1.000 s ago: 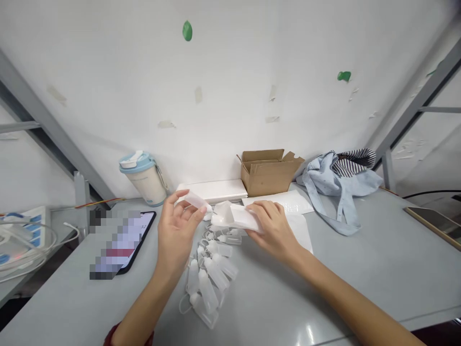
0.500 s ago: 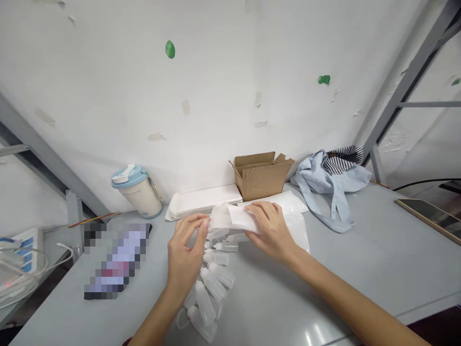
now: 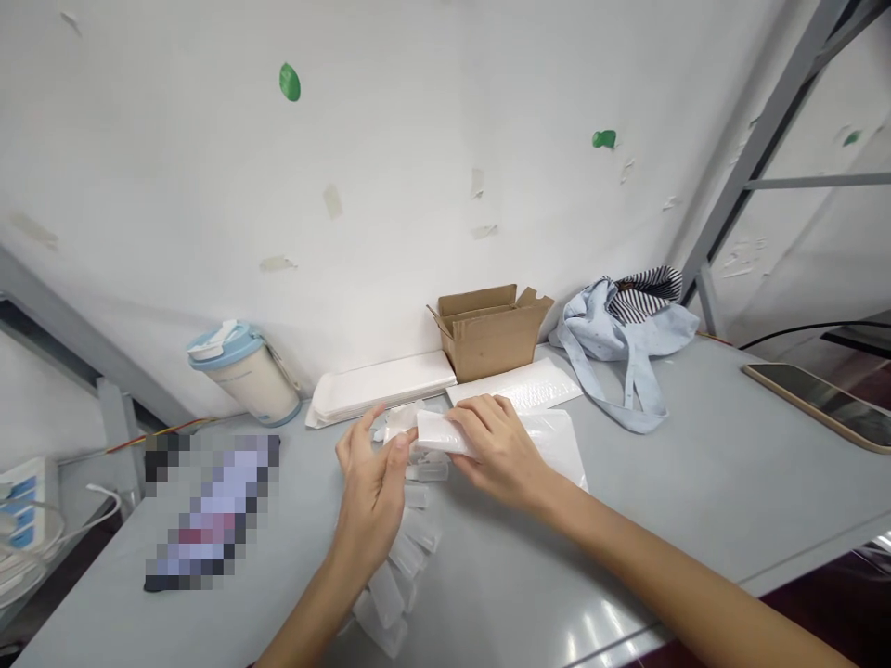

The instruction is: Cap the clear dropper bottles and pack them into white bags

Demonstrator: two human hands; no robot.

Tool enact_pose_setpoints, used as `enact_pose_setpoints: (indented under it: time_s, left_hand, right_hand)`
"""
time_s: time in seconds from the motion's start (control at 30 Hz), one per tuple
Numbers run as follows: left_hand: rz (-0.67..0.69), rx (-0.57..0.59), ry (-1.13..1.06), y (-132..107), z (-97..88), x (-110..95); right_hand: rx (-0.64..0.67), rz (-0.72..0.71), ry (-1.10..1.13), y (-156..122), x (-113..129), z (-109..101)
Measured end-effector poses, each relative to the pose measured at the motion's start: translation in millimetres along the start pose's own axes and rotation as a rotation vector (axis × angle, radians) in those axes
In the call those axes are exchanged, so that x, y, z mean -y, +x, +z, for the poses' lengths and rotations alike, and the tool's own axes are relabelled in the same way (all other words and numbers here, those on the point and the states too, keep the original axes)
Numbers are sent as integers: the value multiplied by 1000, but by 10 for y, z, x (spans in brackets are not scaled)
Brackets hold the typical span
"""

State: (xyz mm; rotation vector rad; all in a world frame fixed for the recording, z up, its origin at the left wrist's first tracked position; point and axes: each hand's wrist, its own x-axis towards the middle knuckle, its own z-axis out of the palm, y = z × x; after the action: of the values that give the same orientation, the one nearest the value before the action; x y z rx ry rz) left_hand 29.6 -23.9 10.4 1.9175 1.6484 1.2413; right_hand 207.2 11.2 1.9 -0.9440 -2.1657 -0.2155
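Observation:
A white padded envelope (image 3: 440, 434) is raised off the table, its mouth and pale flap facing left. My right hand (image 3: 497, 450) is closed round its right part. At the mouth, my left hand (image 3: 372, 482) has thumb and index finger closed at the envelope's edge, while its other fingers stick up. How far the index finger reaches inside is hidden. Below and beside my left hand lie several small translucent squeeze bottles (image 3: 385, 594) in a curved row, partly covered by that hand. Flat behind my right hand are more white envelopes (image 3: 549, 385).
At the wall stand an open cardboard box (image 3: 494, 343), a stack of white envelopes (image 3: 382, 385) and a blue-lidded cup (image 3: 247, 371). A light-blue cloth bag (image 3: 626, 343) and a phone (image 3: 821, 404) lie right. Left are a blurred-out object (image 3: 215, 510) and a power strip (image 3: 28, 501).
My left hand has moved right, its thumb and index finger now at the envelope's mouth. The envelope has tipped slightly and shifted left with my right hand. The view has turned a little.

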Motion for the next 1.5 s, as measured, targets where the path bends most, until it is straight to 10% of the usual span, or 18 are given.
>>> enact_pose_setpoints:
  time_s: [0.3,0.53,1.13,1.5]
  left_hand:
    - [-372,94,-826,224,-313,24]
    - [-448,536,-780,200,-363,6]
    - [-361,182,-429,119,-194,-86]
    - [-513,205,-858,157,-218,-25]
  right_hand:
    - [-75,-67,78,15,18,-100]
    - [-117,-234,177,22,91,-150]
    - [87,-346,99,-47,268,-33]
    - [76,-157,-172,-72,124,103]
